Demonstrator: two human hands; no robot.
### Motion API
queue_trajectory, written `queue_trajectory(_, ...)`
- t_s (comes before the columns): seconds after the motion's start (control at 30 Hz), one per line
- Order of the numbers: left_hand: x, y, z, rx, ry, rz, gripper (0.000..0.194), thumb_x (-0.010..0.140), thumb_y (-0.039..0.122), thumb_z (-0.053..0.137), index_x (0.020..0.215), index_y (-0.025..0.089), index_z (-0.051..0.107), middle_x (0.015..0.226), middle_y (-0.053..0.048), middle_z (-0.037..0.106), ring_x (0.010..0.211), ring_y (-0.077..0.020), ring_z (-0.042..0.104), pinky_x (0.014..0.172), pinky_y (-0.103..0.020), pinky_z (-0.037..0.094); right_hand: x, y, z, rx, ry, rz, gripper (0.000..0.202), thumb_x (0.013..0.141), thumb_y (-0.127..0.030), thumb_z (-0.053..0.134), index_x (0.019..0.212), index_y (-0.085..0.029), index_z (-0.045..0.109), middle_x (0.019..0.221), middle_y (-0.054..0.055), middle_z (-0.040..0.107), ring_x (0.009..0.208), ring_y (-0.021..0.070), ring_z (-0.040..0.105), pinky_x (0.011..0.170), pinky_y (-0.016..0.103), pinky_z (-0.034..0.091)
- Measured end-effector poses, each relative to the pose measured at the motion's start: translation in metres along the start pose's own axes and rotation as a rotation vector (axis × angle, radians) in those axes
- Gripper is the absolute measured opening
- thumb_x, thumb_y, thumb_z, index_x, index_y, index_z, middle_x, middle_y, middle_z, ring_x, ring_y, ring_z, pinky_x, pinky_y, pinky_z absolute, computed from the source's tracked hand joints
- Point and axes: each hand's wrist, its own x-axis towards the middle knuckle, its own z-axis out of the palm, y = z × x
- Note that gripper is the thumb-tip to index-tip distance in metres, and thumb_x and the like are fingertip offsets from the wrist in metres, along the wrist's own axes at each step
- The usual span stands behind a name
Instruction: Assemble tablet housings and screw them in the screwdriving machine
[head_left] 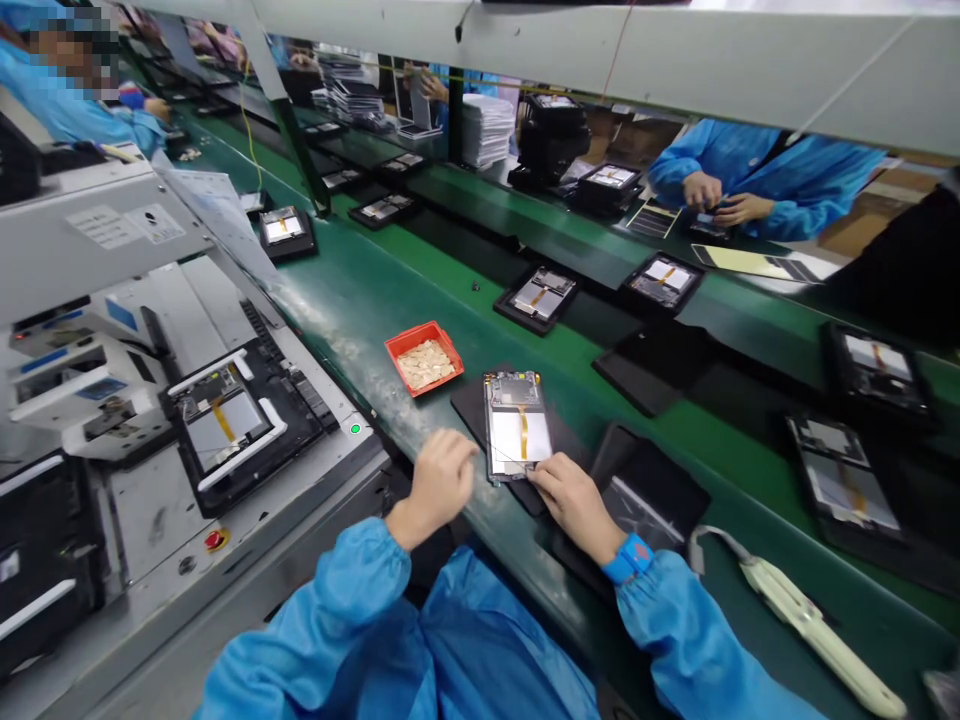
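An opened tablet with a pale battery and an orange ribbon cable lies on a dark foam pad on the bench in front of me. At its lower right corner, my right hand is closed, fingertips gripping the edge. My left hand is raised just left of the tablet with its fingers curled together. A thin dark line runs from these fingertips toward the tablet's lower part; what it is I cannot make out. Beyond the left hand sits a red tray holding many small cream-coloured pieces.
To the left stands a machine with another opened tablet in its black fixture. A pale corded handheld tool lies at right. Several opened tablets, including one, rest on pads along the green line. Co-workers' hands work across it.
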Motion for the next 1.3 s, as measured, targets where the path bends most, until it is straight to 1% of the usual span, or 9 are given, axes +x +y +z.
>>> queue_trajectory(0.2,-0.02,0.026,0.031,0.152,-0.348,0.319,0.043,0.093,0.01,0.042,0.135,0.015,0.051,0.127,-0.013,0.062,0.112,-0.0265,0.053,0.093,-0.041,0.042,-0.006,-0.01,-0.004,-0.259,-0.048,-0.028,0.025,0.098,-0.018,0.046,0.106,-0.018,0.07,0.098,0.011,0.065,0.086,0.0237,0.048,0.073,0.036,0.039)
queue_trajectory(0.57,-0.028,0.028,0.045,0.218,-0.324,0.355,0.045,0.093,0.012,0.042,0.138,0.012,0.049,0.126,-0.017,0.062,0.112,-0.0278,0.056,0.096,-0.045,0.042,-0.013,-0.011,-0.018,-0.336,-0.119,0.046,0.042,0.093,-0.011,0.05,0.129,-0.026,0.064,0.106,0.011,0.061,0.093,0.0249,0.049,0.073,0.037,0.034)
queue_trajectory(0.67,-0.029,0.024,0.04,0.062,-0.245,0.193,0.043,0.09,0.008,0.043,0.132,0.016,0.054,0.126,-0.016,0.062,0.115,-0.0274,0.056,0.096,-0.045,0.044,-0.01,-0.005,-0.025,-0.376,-0.093,0.096,0.035,0.093,-0.013,0.051,0.122,-0.024,0.067,0.101,0.011,0.061,0.09,0.0252,0.048,0.072,0.038,0.033)
queue_trajectory(0.77,-0.027,0.013,0.035,-0.279,-0.161,-0.241,0.031,0.09,0.012,0.044,0.115,0.017,0.06,0.106,-0.012,0.068,0.096,-0.0228,0.065,0.085,-0.04,0.051,-0.012,0.001,-0.026,-0.387,-0.055,0.154,0.033,0.092,-0.012,0.05,0.119,-0.019,0.068,0.098,0.012,0.06,0.087,0.0251,0.047,0.071,0.038,0.033)
queue_trajectory(0.87,-0.018,0.004,0.041,-0.786,-0.297,-0.675,0.016,0.084,0.023,0.057,0.097,0.015,0.061,0.075,-0.003,0.066,0.059,-0.0146,0.062,0.055,-0.027,0.049,-0.013,0.005,-0.021,-0.371,-0.054,0.162,0.034,0.09,-0.01,0.051,0.119,-0.017,0.068,0.093,0.011,0.059,0.085,0.0246,0.047,0.07,0.037,0.033)
queue_trajectory(0.93,-0.009,0.005,0.051,-1.001,-0.352,-0.807,0.018,0.077,0.03,0.065,0.085,0.015,0.058,0.064,0.0,0.062,0.046,-0.0098,0.053,0.042,-0.021,0.039,-0.014,0.008,-0.018,-0.348,-0.052,0.177,0.034,0.089,-0.01,0.051,0.117,-0.017,0.068,0.093,0.011,0.06,0.085,0.0242,0.048,0.07,0.037,0.034)
queue_trajectory(1.1,0.005,0.025,0.053,-1.171,-0.282,-0.819,0.035,0.068,0.045,0.072,0.07,0.019,0.049,0.049,0.007,0.051,0.037,-0.0046,0.038,0.036,-0.016,0.024,-0.013,0.015,-0.035,-0.166,0.06,0.222,0.031,0.095,-0.017,0.045,0.113,-0.021,0.069,0.098,0.009,0.065,0.089,0.0233,0.057,0.074,0.036,0.042)
queue_trajectory(1.2,-0.01,0.023,0.02,-1.311,-0.148,-0.788,0.039,0.066,0.048,0.076,0.074,0.018,0.052,0.049,0.006,0.053,0.034,-0.0045,0.037,0.035,-0.017,0.023,0.012,0.002,-0.056,-0.026,0.341,0.278,0.027,0.096,-0.025,0.046,0.111,-0.022,0.069,0.102,0.008,0.068,0.093,0.0234,0.063,0.081,0.036,0.046)
queue_trajectory(1.3,-0.052,-0.004,-0.032,-1.321,-0.031,-0.736,0.038,0.07,0.049,0.076,0.074,0.017,0.055,0.046,0.006,0.053,0.032,-0.0049,0.038,0.035,-0.019,0.027,0.078,-0.026,-0.061,0.138,0.497,0.231,0.023,0.094,-0.03,0.051,0.105,-0.023,0.07,0.101,0.007,0.071,0.093,0.0238,0.066,0.082,0.036,0.048)
